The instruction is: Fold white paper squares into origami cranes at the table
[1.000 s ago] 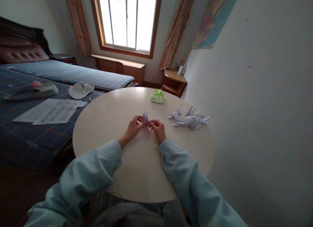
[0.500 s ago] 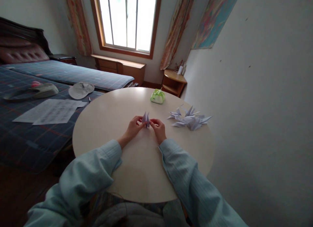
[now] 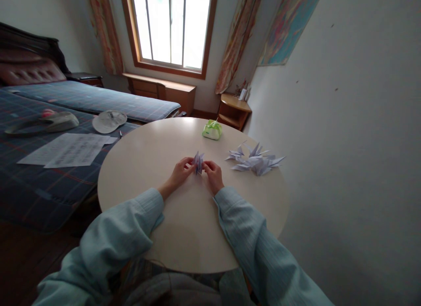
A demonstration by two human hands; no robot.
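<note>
Above the middle of the round table (image 3: 131, 174), a small folded piece of pale lilac paper (image 3: 198, 162) stands upright between my two hands. My left hand (image 3: 183, 171) pinches its left side between thumb and fingers. On the other side, the thumb and forefinger of my right hand (image 3: 213, 172) grip its right edge. Pointed tips of the fold stick up over my fingers; its lower part is partly hidden by them. To the right lies a cluster of folded paper cranes (image 3: 259, 162) in the same pale colour.
A green and white tissue pack (image 3: 212, 130) sits near the table's far edge. On the bed (image 3: 62, 187) at left are printed sheets (image 3: 70, 150), a white cap (image 3: 109, 121) and a bag with a strap (image 3: 62, 121). A white wall (image 3: 355, 156) runs along the right.
The folded paper has turned a little between my fingers, and its tips now spread more to the right. My hands have hardly shifted.
</note>
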